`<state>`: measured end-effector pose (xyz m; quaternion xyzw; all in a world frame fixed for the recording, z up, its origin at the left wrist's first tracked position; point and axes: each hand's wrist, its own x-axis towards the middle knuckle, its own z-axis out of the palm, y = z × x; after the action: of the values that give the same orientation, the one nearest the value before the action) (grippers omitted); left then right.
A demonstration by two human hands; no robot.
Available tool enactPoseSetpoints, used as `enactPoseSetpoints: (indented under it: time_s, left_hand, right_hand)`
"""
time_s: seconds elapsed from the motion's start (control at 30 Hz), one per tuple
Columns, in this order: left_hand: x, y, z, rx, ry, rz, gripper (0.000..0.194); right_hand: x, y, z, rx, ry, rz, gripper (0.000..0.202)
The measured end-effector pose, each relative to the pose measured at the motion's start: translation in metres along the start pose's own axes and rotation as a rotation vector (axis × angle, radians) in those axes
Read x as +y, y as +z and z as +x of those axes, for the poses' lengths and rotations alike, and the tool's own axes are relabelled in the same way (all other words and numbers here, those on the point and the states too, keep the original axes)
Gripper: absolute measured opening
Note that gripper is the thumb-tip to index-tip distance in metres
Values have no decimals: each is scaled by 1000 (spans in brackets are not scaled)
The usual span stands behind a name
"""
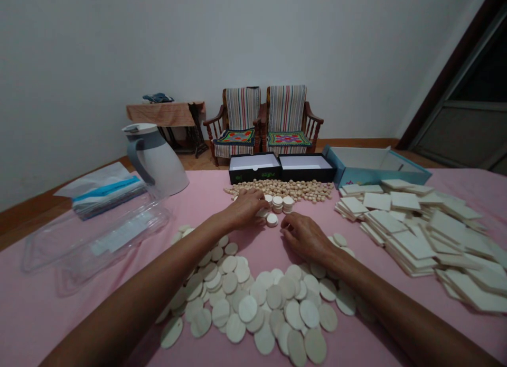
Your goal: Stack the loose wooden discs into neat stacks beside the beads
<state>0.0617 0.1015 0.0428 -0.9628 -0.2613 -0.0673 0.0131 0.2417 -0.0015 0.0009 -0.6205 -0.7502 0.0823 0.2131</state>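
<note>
My left hand [249, 208] reaches to the middle of the table, its fingers closed round a pale wooden disc [263, 213] at the left end of some small stacks. Behind and beside it stand short stacks of round wooden discs [277, 202]. One low stack [272, 219] sits in front of these, between my two hands. My right hand [304, 234] rests just right of that stack with curled fingers; whatever is inside them, if anything, is hidden. Nearer to me spreads a loose heap of wooden discs [247, 309], partly under both forearms.
Behind the stacks lie many wooden beads [285, 188], then two black boxes [255, 174] and a blue box [376, 177]. Square wooden pieces [412, 235] pile up at right. A jug [160, 163], tissue pack [109, 193] and clear plastic trays [99, 245] occupy the left.
</note>
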Motion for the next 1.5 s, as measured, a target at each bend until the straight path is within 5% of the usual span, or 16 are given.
enactPoseSetpoints:
  time_s: [1.5]
  left_hand:
    - [5,9,-5,3,-127,29,37]
  right_hand:
    - [-1,1,0,9,-12,47,10]
